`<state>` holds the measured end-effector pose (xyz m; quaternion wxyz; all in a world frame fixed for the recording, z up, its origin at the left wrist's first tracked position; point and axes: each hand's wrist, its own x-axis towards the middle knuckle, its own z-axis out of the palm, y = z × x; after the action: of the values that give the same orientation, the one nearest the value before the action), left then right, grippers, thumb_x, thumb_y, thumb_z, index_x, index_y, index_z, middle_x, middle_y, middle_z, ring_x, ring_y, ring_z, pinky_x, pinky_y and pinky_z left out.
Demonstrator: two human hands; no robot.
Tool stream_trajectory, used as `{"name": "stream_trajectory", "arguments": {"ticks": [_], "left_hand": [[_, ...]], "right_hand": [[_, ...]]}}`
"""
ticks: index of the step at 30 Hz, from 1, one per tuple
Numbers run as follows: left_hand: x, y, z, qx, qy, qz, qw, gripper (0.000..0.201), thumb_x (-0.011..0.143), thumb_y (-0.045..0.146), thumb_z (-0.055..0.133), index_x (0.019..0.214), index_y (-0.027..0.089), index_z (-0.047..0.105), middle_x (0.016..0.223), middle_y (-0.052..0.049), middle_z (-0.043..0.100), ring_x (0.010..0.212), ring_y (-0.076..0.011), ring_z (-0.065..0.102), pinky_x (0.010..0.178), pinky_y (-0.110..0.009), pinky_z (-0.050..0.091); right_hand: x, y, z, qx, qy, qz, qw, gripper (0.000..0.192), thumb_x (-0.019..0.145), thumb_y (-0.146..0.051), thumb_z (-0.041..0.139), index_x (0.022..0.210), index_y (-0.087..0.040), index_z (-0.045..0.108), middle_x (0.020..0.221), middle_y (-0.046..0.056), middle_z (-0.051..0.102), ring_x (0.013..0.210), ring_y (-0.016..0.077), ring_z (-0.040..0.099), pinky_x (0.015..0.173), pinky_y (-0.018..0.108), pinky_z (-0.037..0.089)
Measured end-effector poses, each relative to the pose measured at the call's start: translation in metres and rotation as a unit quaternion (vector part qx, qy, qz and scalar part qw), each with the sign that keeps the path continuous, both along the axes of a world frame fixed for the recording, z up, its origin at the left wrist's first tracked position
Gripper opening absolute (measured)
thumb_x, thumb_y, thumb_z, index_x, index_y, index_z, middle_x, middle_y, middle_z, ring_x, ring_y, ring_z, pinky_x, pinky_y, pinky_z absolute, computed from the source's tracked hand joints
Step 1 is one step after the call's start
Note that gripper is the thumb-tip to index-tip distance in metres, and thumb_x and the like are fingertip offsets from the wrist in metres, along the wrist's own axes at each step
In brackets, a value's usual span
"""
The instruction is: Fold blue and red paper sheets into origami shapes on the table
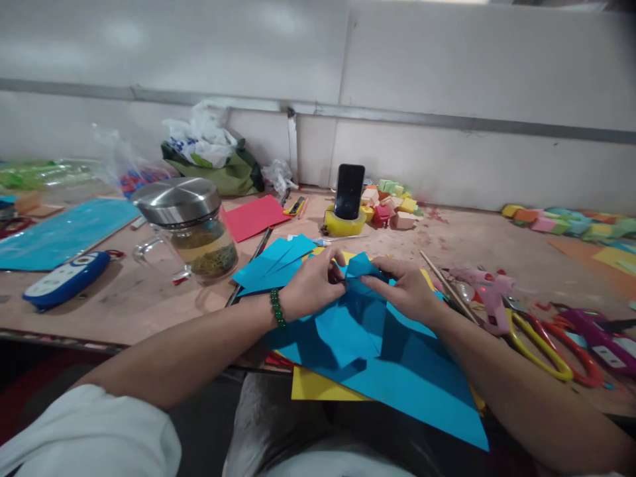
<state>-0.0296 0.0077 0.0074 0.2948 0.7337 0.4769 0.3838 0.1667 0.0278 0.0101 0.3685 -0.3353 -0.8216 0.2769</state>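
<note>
Both of my hands meet over the front middle of the table at a small folded piece of blue paper [364, 266]. My left hand [315, 281], with a green bead bracelet [277, 308] at the wrist, pinches its left side. The thumb and fingers of my right hand [410, 288] close on its right side. Below lie a loose blue paper piece [348, 334] and a large blue sheet [422, 391] that hangs over the table edge. A yellow sheet [322, 385] shows under it. Several cut blue pieces [278, 262] lie left of my left hand.
A lidded glass mug [206, 252] of tea stands left, near a blue-and-white device [69, 278]. A phone [350, 192] leans in a yellow tape roll [342, 224] before folded paper blocks [392, 205]. At right lie a pink glue gun [489, 291], scissors [541, 348] and a stick [447, 285].
</note>
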Motion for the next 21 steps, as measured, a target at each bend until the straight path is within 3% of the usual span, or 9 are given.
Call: {"name": "stream_trajectory", "arguments": {"ticks": [4, 11, 15, 17, 21], "left_hand": [[-0.0011, 0.0014, -0.0031, -0.011, -0.003, -0.025, 1.0, 0.057, 0.064, 0.002, 0.058, 0.119, 0.017, 0.054, 0.069, 0.005, 0.064, 0.065, -0.0122, 0.061, 0.059, -0.021, 0.045], [-0.0003, 0.0008, -0.004, -0.006, 0.05, -0.019, 0.999, 0.056, 0.068, 0.008, 0.06, 0.123, 0.017, 0.058, 0.072, 0.004, 0.063, 0.066, -0.0127, 0.059, 0.059, -0.023, 0.041], [-0.0007, 0.0023, -0.0031, 0.0, 0.041, -0.038, 0.998, 0.031, 0.067, 0.005, 0.057, 0.095, 0.016, 0.065, 0.068, 0.004, 0.059, 0.062, -0.0113, 0.054, 0.057, -0.023, 0.038], [-0.0014, 0.0036, -0.0038, 0.005, 0.032, -0.049, 0.998, 0.018, 0.066, 0.004, 0.055, 0.077, 0.016, 0.061, 0.065, 0.003, 0.057, 0.061, -0.0109, 0.052, 0.056, -0.023, 0.036], [-0.0025, 0.0053, -0.0056, -0.013, 0.025, -0.061, 0.998, 0.011, 0.065, 0.006, 0.054, 0.067, 0.016, 0.054, 0.062, 0.003, 0.054, 0.06, -0.0113, 0.05, 0.056, -0.023, 0.035]], "right_hand": [[0.0008, 0.0017, 0.002, -0.033, -0.011, 0.015, 0.999, 0.015, 0.082, -0.032, 0.059, 0.082, -0.019, 0.068, 0.076, 0.002, 0.068, 0.071, 0.0175, 0.059, 0.065, 0.029, 0.045], [0.0, 0.001, 0.0015, -0.039, -0.04, 0.012, 0.998, 0.014, 0.081, -0.032, 0.061, 0.078, -0.019, 0.066, 0.074, 0.001, 0.067, 0.071, 0.0184, 0.059, 0.065, 0.029, 0.046], [0.0026, 0.0032, 0.0019, -0.054, -0.028, 0.027, 0.998, 0.012, 0.078, -0.029, 0.06, 0.083, -0.02, 0.067, 0.082, 0.002, 0.07, 0.08, 0.0211, 0.063, 0.074, 0.033, 0.049], [0.0042, 0.004, 0.0029, -0.068, 0.001, 0.033, 0.997, 0.019, 0.079, -0.03, 0.058, 0.092, -0.021, 0.068, 0.092, 0.003, 0.072, 0.087, 0.0223, 0.065, 0.078, 0.035, 0.051], [0.0036, -0.0003, 0.0045, -0.067, 0.024, -0.006, 0.997, 0.028, 0.082, -0.04, 0.062, 0.101, -0.021, 0.066, 0.1, 0.007, 0.072, 0.091, 0.0239, 0.067, 0.078, 0.037, 0.053]]}}
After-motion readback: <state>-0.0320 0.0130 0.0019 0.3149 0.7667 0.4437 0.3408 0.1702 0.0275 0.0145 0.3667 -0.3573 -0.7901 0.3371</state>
